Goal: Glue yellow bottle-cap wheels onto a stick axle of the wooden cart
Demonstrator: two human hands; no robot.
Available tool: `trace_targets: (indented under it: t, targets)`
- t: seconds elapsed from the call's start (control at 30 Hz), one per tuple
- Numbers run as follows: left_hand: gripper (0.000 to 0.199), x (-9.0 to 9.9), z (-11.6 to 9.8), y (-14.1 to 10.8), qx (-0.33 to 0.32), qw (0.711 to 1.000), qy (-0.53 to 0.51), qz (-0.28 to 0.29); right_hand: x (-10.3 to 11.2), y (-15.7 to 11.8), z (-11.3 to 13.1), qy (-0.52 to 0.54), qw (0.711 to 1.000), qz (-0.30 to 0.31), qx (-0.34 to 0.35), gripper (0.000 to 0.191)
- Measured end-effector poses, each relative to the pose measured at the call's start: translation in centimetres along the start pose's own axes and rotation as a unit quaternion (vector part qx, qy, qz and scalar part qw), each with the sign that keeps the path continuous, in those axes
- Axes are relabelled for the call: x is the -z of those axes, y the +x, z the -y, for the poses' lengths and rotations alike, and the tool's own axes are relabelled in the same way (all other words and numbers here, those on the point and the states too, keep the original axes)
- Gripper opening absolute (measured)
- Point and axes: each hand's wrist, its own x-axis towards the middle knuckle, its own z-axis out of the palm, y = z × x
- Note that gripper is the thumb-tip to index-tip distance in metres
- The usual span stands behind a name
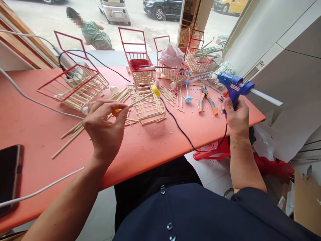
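My left hand is closed in a pinch on a thin wooden stick with yellow wheels, held over the table. One yellow wheel shows at the stick's far end, and another is partly hidden behind my fingers. Just beneath the stick lies a small frame of wooden sticks. On the right, my right hand is wrapped round the handle of a blue hot glue gun. A white glue stick juts from the gun's back, and its nozzle points left.
Several small stick carts with red rims, such as the left cart, stand along the back. Orange-handled pliers, a blue-wheeled axle and loose sticks lie about. A black cord crosses the table; a phone lies left.
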Motion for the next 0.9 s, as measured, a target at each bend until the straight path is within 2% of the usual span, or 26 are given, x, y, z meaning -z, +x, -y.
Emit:
trace_targets:
  t: [0.1,0.2,0.3,0.37,0.47,0.67,0.9]
  targets:
    - [0.013,0.3,0.4,0.3,0.024,1.0,-0.005,-0.01,-0.9,-0.9,2.6,0.14,0.987,0.065,-0.041,0.045]
    - [0.014,0.6,0.6,0.5,0.039,0.999,-0.014,-0.014,-1.9,-1.7,5.1,0.129,0.974,0.177,-0.056,0.044]
    - [0.014,0.8,0.8,0.6,0.047,0.999,-0.018,-0.016,-2.9,-2.1,6.8,0.102,0.95,0.296,-0.027,0.045]
    - [0.014,0.8,0.9,0.6,0.046,0.999,-0.016,-0.016,-3.8,-2.0,7.4,0.093,0.934,0.345,0.004,0.043]
    - [0.012,0.7,1.3,0.7,0.038,0.999,-0.017,-0.023,-5.1,-1.8,8.0,0.06,0.928,0.367,0.028,0.043]
    - [0.011,0.6,1.7,0.6,0.028,0.999,-0.014,-0.026,-7.2,-1.6,8.4,0.015,0.928,0.362,0.091,0.042]
    - [0.01,0.6,1.9,0.5,0.014,1.0,-0.009,-0.025,-8.2,-1.5,8.6,0.001,0.926,0.359,0.115,0.035]
